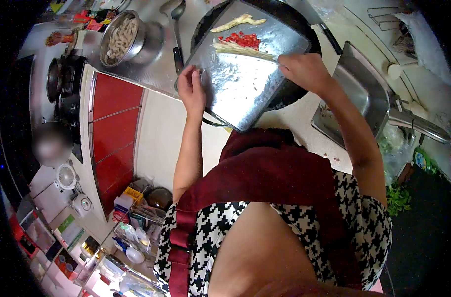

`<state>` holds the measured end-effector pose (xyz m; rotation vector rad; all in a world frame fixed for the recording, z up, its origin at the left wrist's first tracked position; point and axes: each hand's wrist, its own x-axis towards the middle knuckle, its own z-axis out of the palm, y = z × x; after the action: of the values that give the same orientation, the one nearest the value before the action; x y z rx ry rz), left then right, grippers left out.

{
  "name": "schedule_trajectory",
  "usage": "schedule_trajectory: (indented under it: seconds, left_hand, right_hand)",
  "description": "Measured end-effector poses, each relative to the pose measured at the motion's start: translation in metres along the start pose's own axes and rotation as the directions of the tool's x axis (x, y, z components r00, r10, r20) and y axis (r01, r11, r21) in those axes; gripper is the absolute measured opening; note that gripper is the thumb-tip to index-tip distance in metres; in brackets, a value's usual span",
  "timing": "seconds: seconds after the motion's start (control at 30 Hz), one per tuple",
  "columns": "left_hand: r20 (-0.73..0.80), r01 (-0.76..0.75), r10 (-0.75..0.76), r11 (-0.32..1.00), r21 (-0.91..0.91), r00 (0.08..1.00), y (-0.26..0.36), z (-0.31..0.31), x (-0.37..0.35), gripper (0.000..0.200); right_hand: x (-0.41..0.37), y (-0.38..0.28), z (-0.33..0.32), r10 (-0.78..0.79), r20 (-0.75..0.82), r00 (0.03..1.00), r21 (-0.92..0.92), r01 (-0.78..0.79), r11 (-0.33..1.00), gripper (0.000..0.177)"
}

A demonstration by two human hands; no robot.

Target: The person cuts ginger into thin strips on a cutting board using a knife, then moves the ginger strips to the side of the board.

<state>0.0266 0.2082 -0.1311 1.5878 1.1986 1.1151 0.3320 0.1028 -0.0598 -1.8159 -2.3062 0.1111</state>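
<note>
A silvery, wet-looking board [235, 94] lies tilted over a large dark round pan [290, 96]. On its upper part are a pale root-like piece [238, 23], chopped red bits [241, 40] and a bundle of thin pale strips [242, 50]. My right hand [304, 72] is closed at the right end of the strips; what its fingers hold is hidden. Beside the board's left corner, my left hand [191, 91] is loosely curled with thumb and fingers apart, and nothing shows in it.
A metal bowl of pale pieces [120, 39] stands at the upper left, near a dark-handled utensil [178, 54]. A black-handled knife [331, 38] lies beyond the board. To the right is a metal sink [361, 91] with a faucet [418, 124]; leafy greens [397, 198] are below it.
</note>
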Motion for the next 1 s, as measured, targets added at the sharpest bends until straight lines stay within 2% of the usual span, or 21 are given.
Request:
schedule_trajectory:
  seconds: [0.1,0.17,0.23,0.33,0.43,0.47,0.57,0.63,0.67,0.7,0.77,0.8,0.87,0.9,0.93,1.0]
  left_hand:
    - [0.033,0.064,-0.062,0.997,-0.04,0.998,0.002,-0.002,0.011,0.027]
    - [0.06,0.145,-0.138,0.981,-0.127,0.989,0.001,0.0,0.027,0.031]
    - [0.184,0.216,-0.198,0.973,-0.078,0.963,0.014,0.007,0.043,0.042]
    - [0.341,0.368,-0.338,0.929,-0.027,0.877,0.016,0.022,0.064,0.049]
    - [0.532,0.277,-0.216,0.96,-0.037,0.819,0.019,0.038,0.075,0.049]
    - [0.572,0.306,-0.218,0.95,-0.061,0.791,0.023,0.041,0.076,0.048]
    - [0.603,0.321,-0.209,0.944,-0.081,0.769,0.03,0.042,0.076,0.047]
    - [0.609,0.295,-0.147,0.944,-0.15,0.78,0.028,0.032,0.082,0.045]
    - [0.567,0.179,-0.106,0.981,-0.075,0.817,0.016,0.023,0.089,0.043]
    - [0.48,0.229,-0.167,0.971,-0.073,0.861,0.039,0.019,0.087,0.033]
    - [0.442,0.056,-0.051,0.998,0.001,0.896,0.031,0.002,0.092,0.019]
    - [0.397,0.049,-0.047,0.999,0.007,0.916,0.036,0.001,0.088,0.016]
    - [0.278,0.031,-0.034,0.999,0.015,0.96,0.052,0.003,0.073,0.009]
    - [0.301,-0.073,0.049,0.995,0.071,0.952,0.038,0.005,0.068,0.009]
    - [0.329,-0.034,0.007,0.997,0.075,0.944,0.04,0.01,0.056,0.013]
    - [0.393,-0.226,0.096,0.927,0.3,0.915,0.07,0.025,0.032,0.036]
  right_hand:
    - [-0.011,-0.017,-0.002,-0.033,0.116,0.993,-0.03,0.037,0.999,0.014]
    - [-0.018,-0.02,0.005,-0.084,0.086,0.993,0.013,0.083,0.996,0.015]
    - [-0.02,-0.02,0.008,-0.116,0.013,0.993,0.058,0.115,0.992,0.016]
    - [-0.019,-0.01,0.004,-0.049,0.099,0.994,-0.084,0.058,0.995,0.017]
    - [-0.015,0.01,0.008,-0.072,-0.048,0.996,-0.032,0.071,0.997,0.012]
    - [-0.017,0.011,0.008,-0.09,-0.111,0.99,-0.058,0.084,0.995,0.012]
    - [-0.024,-0.003,0.0,0.008,0.06,0.998,-0.097,-0.002,0.995,0.02]
    - [-0.033,-0.014,0.004,-0.068,0.012,0.998,-0.002,0.068,0.998,0.023]
    - [-0.038,-0.019,0.008,-0.104,-0.014,0.994,0.044,0.105,0.994,0.025]
    - [-0.04,-0.024,0.013,-0.087,-0.016,0.996,0.038,0.088,0.995,0.027]
    - [-0.042,-0.036,0.022,-0.059,-0.022,0.998,0.026,0.059,0.998,0.032]
    - [-0.04,-0.04,0.021,-0.048,0.019,0.999,0.041,0.048,0.998,0.043]
    - [-0.041,-0.044,0.03,-0.015,0.009,1.0,0.078,0.014,0.997,0.043]
    - [-0.037,-0.046,0.033,-0.021,-0.002,1.0,0.097,0.021,0.995,0.044]
    - [-0.036,-0.047,0.031,-0.037,0.018,0.999,0.115,0.035,0.993,0.044]
    - [-0.036,-0.05,0.037,-0.027,0.003,1.0,0.132,0.027,0.991,0.044]
